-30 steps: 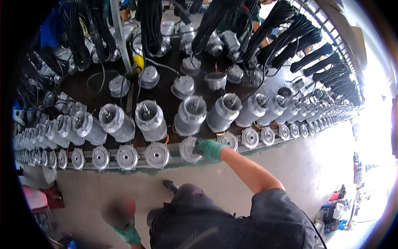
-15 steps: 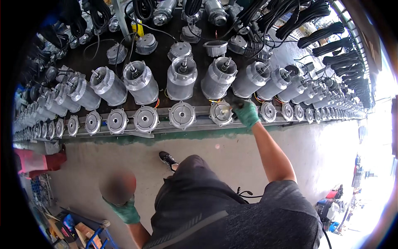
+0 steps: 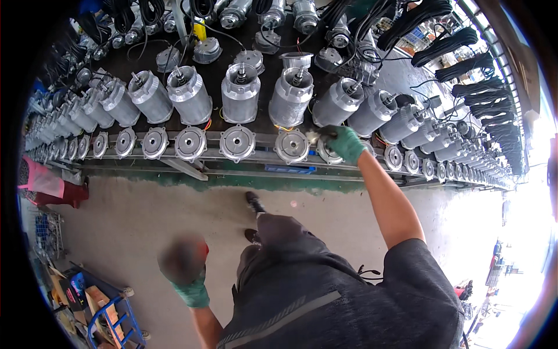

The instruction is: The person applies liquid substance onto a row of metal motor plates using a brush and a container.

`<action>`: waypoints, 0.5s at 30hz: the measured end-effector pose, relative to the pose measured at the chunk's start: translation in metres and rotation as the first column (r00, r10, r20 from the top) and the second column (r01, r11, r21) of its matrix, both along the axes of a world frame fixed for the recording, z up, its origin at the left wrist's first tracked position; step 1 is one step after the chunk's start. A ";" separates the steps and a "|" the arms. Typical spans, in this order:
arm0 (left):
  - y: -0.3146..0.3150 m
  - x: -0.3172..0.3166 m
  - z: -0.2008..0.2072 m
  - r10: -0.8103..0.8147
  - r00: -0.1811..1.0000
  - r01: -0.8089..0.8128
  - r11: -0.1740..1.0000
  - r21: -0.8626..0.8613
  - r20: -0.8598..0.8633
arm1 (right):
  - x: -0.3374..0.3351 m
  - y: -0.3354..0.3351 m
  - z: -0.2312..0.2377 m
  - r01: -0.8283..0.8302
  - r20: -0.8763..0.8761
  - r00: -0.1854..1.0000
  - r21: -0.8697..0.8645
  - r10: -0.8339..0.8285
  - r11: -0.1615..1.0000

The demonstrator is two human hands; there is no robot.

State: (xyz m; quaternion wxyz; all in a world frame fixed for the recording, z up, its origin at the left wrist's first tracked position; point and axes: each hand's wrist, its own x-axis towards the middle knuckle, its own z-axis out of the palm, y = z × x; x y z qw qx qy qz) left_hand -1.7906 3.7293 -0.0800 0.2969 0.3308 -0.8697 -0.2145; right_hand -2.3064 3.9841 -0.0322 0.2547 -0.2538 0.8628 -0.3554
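My right hand (image 3: 344,143), in a green glove, reaches out to the rail of round metal end covers and curls over the rim of one cover (image 3: 329,153). A small pale part (image 3: 313,137) shows at its fingertips. Just behind it stand grey motor housings (image 3: 290,98) with shafts pointing up. My left hand (image 3: 185,269), also in a green glove, hangs low beside my body above the floor. It is badly blurred, with a dark reddish smear over the fingers, so what it holds is unclear.
A long bench (image 3: 244,166) runs left to right with rows of motors and a front row of covers (image 3: 236,143). Black cable bundles (image 3: 459,43) hang at the back right. A blue cart (image 3: 113,317) and a pink-covered box (image 3: 46,185) stand on the concrete floor at left.
My right hand has moved rightward along the row of covers, from one cover to the following ones. My left hand stays low at my side, lifting slightly.
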 end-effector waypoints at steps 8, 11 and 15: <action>0.069 -0.028 0.014 0.009 1.000 -0.011 0.996 -0.093 -0.017 | -0.025 0.089 -0.022 0.357 0.082 0.933 -0.101 -0.350 0.928; 0.088 -0.033 0.018 0.049 0.998 -0.048 0.999 0.011 -0.037 | -0.036 0.095 -0.054 0.346 0.111 0.936 -0.105 -0.335 0.932; 0.113 -0.059 0.031 -0.024 0.979 0.079 0.960 0.270 -0.202 | -0.058 0.108 -0.088 0.121 0.123 0.986 -0.096 -0.109 0.988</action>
